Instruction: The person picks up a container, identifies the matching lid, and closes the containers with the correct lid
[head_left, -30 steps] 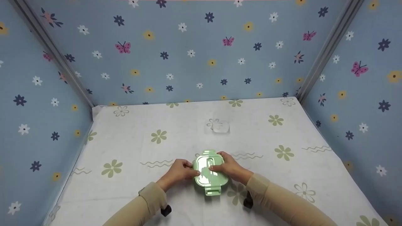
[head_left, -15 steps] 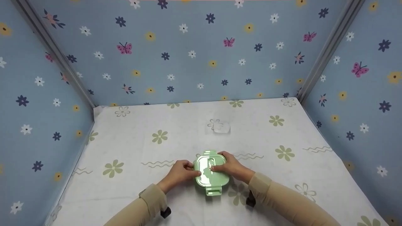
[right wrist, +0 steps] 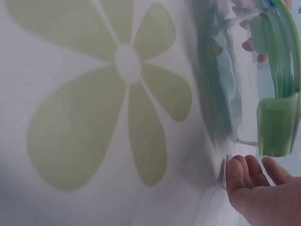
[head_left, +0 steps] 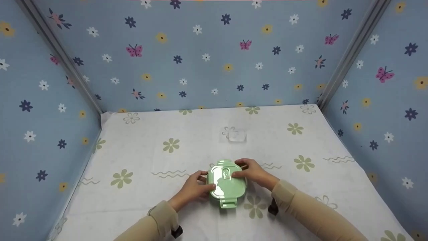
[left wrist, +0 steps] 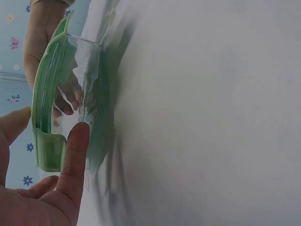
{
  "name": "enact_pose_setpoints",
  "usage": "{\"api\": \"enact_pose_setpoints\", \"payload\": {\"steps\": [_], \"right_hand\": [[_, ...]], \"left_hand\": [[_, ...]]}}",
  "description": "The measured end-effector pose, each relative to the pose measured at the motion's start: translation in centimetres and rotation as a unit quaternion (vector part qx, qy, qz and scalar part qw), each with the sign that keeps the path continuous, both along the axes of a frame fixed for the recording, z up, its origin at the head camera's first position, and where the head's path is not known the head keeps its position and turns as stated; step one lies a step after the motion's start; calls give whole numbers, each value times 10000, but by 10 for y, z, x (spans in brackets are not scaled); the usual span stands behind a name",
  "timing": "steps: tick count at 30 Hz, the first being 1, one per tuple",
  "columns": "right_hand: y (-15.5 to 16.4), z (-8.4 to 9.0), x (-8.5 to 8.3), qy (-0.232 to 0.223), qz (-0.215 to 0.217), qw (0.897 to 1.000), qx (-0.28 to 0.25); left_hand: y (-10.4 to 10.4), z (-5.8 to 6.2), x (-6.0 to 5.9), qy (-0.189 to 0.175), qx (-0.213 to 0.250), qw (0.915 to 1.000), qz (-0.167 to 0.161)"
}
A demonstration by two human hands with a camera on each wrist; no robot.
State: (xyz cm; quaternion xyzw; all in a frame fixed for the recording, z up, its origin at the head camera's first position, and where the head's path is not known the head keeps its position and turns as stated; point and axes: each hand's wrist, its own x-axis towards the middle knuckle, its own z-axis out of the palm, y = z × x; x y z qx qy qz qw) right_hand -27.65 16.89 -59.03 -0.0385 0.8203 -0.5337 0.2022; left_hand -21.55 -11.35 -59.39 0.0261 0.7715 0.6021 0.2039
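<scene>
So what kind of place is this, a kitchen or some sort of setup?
Probably a staged recording booth, not a kitchen. Blue flower-and-butterfly panels wall in three sides on metal corner rails, and a floral tablecloth bears only a green-lidded container and a small clear object.

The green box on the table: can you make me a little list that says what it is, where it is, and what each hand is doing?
thing: clear container with a green lid
where: near edge of the flowered table, upright
left hand: holds the container's left side
right hand: fingers rest on the lid, thumb by its far edge
also there: small clear piece farther back
</scene>
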Motion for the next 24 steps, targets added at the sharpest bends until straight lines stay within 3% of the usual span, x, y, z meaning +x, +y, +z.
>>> {"api": "enact_pose_setpoints", "payload": {"steps": [7,16,24], "right_hand": [[10,-2,-3,84,133,9999,-28],[7,0,-5,220,167,9996,-89],[5,-1,-6,-24,215,9988,-435]], "left_hand": [[1,2,6,-159,270,9995,-89],[5,3,8,-276,269,9992,-76],[8,2,11,-488,495,9975,103]]}}
